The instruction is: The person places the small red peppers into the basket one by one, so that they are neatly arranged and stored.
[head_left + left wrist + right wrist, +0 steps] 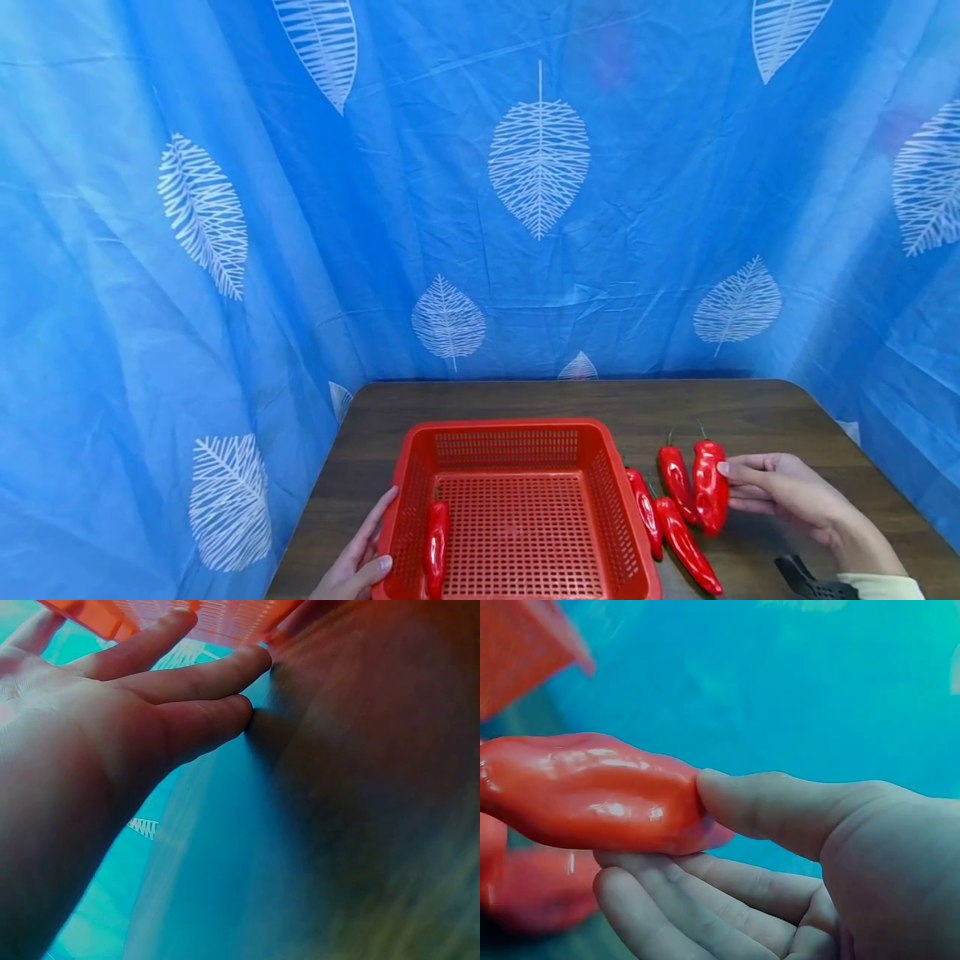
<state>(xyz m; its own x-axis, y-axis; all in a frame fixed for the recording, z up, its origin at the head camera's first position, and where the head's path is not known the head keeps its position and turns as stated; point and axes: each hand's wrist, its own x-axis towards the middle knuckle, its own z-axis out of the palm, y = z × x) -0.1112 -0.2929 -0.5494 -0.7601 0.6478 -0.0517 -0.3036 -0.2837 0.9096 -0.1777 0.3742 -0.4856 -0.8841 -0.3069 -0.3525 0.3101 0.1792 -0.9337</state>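
The right hand (798,496) pinches a large red pepper (709,492) between thumb and fingers, right of the basket. In the right wrist view the thumb presses the top of this pepper (592,795) and the fingers of the right hand (780,877) lie under it. With fingers spread and nearly straight, the left hand (356,558) touches the left side of the red basket (506,425). The left wrist view shows the left hand (127,705) with fingertips by the basket wall (232,619). One red pepper (437,546) lies inside the basket, at its left.
Three more red peppers lie close together on the brown table (465,398): one against the basket's right side (647,512), one behind (677,483), one nearer the front (686,546). A blue curtain (637,208) with white leaf prints hangs around the table.
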